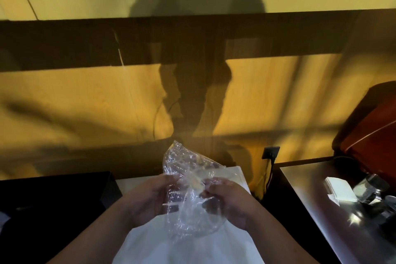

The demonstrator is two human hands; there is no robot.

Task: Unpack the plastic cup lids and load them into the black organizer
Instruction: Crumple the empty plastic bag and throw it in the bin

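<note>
Tugging open the clear plastic bag [177,163].
The left hand [147,199] and right hand [229,203] each pinch it; pull apart slowly so nothing spills out.

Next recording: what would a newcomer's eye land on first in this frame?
First, the crinkled clear plastic bag at lower centre, gripped from both sides by the left hand and right hand. Behind it, the person's large shadow falls across the yellow-lit wall. A shiny metal counter with small items on it sits at the right edge.
</note>
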